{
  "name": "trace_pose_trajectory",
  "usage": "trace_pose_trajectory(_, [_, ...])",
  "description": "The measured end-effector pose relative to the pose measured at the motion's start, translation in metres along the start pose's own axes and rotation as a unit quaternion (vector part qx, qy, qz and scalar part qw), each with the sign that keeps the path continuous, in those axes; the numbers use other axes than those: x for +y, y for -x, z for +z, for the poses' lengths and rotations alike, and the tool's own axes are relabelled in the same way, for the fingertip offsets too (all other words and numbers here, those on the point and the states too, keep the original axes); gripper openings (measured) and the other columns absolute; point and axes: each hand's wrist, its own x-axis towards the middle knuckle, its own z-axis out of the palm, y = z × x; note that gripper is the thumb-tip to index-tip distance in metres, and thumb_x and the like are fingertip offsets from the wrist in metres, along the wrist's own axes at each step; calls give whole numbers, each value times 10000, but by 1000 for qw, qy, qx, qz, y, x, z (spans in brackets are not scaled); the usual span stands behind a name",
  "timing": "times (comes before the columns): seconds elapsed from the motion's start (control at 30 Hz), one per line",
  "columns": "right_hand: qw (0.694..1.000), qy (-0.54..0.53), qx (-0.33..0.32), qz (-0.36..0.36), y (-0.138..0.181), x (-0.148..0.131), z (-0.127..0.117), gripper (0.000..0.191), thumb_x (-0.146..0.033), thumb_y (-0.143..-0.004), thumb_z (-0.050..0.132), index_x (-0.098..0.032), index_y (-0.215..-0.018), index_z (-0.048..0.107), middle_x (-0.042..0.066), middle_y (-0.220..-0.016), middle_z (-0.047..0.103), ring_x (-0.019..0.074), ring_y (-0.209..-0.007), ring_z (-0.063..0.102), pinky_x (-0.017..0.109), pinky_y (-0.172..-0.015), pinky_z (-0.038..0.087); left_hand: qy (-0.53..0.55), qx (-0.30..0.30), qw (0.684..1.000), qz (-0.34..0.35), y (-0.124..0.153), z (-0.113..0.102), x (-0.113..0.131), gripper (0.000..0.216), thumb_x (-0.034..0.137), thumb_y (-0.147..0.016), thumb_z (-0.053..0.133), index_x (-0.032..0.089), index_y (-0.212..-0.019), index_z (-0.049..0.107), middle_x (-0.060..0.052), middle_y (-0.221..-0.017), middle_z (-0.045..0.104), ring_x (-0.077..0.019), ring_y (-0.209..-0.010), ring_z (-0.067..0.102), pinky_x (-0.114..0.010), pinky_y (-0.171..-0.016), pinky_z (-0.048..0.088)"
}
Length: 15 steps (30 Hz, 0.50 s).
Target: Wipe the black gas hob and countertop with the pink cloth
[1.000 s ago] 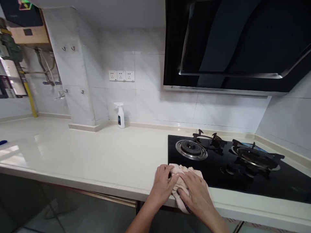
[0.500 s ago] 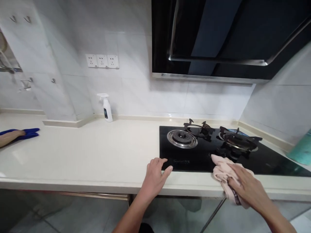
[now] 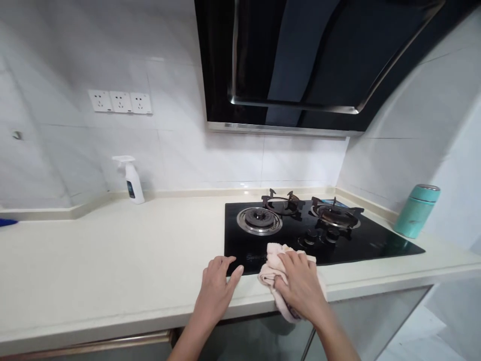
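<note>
Head view: the person's right hand (image 3: 298,281) has its fingers bent over a bunched, pale pink cloth (image 3: 272,273), grasping it from above with the thumb along its near left side. The cloth sits under those fingers and sticks out past them to the left and ahead, lying across the front edge of the black glass hob (image 3: 240,245); its lower folds droop below the palm, over the front edge of the pale counter (image 3: 131,260).

The left hand (image 3: 218,283) holds nothing. Its fingers are released and slightly bent, the thumb spread away, near the hob's front left corner; whether the fingertips press on the glass cannot be told. Between the two hands, part of a faint label on the glass shows.

Just beyond the right fingertips stand two dark knobs (image 3: 310,235). Farther ahead of the left fingers, to their right, is a round burner (image 3: 260,218) with a bright metal ring, and behind that a black pot stand (image 3: 283,204). Another burner (image 3: 335,215), with a stand over it, lies ahead and to the right of the right fingers.

Well to the right of the right fingers, a turquoise flask (image 3: 417,210) stands upright beside the hob. Well to the left of the left fingers and farther back, a white spray bottle (image 3: 134,185) stands near the wall.
</note>
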Motion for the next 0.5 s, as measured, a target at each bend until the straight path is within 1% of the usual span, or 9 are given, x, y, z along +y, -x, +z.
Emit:
trace_pose_trajectory(0.07, [1000, -13, -18, -13, -11, -14, -3, 278, -320, -890, 552, -246, -1148, 627, 116, -1286, 613, 324, -1091, 512, 479, -927, 373, 13, 3, 1000, -4, -1, 1, -3, 419, 558, -1011, 465, 261, -1215, 677, -70, -1147, 697, -285, -1150, 634, -510, -1008, 497])
trace_pose_trajectory(0.13, [998, -45, -28, -36, -19, -23, -2, 271, -310, -878, 569, -250, -1136, 626, 106, -1287, 614, 323, -1111, 505, 475, -943, 368, 33, 11, 999, -9, -2, 2, -5, 416, 548, -1010, 468, 258, -1232, 668, -73, -1163, 699, -285, -1161, 628, -520, -1031, 487])
trace_pose_trajectory(0.23, [993, -99, -17, -65, -22, -32, 4, 311, -302, -866, 583, -271, -1173, 620, 82, -1391, 581, 338, -1222, 472, 483, -1000, 356, 76, 29, 997, -13, -2, 1, -10, 410, 527, -1007, 468, 247, -1237, 660, -84, -1167, 698, -273, -1149, 634, -508, -1042, 499])
trace_pose_trajectory(0.33, [986, -151, -7, -74, -18, -33, 12, 368, -258, -851, 573, -294, -1216, 608, 48, -1404, 587, 318, -1295, 451, 467, -1048, 347, 104, 36, 994, -21, -3, -1, -13, 416, 519, -994, 472, 230, -1220, 668, -91, -1153, 704, -263, -1125, 653, -488, -1029, 524])
trace_pose_trajectory(0.4, [983, -171, -8, -69, -17, -30, 15, 395, -238, -833, 573, -299, -1222, 607, 41, -1366, 609, 303, -1283, 467, 456, -1046, 355, 99, 24, 995, -19, -3, -3, -13, 411, 514, -983, 493, 226, -1211, 677, -95, -1168, 708, -269, -1135, 655, -491, -1029, 526])
trace_pose_trajectory(0.5, [981, -186, -11, -63, -17, -26, 16, 391, -245, -830, 571, -296, -1215, 612, 44, -1348, 616, 305, -1260, 480, 460, -1021, 366, 82, 6, 997, -9, -2, -7, -10, 389, 504, -973, 523, 231, -1195, 690, -98, -1175, 714, -275, -1125, 656, -487, -1007, 529])
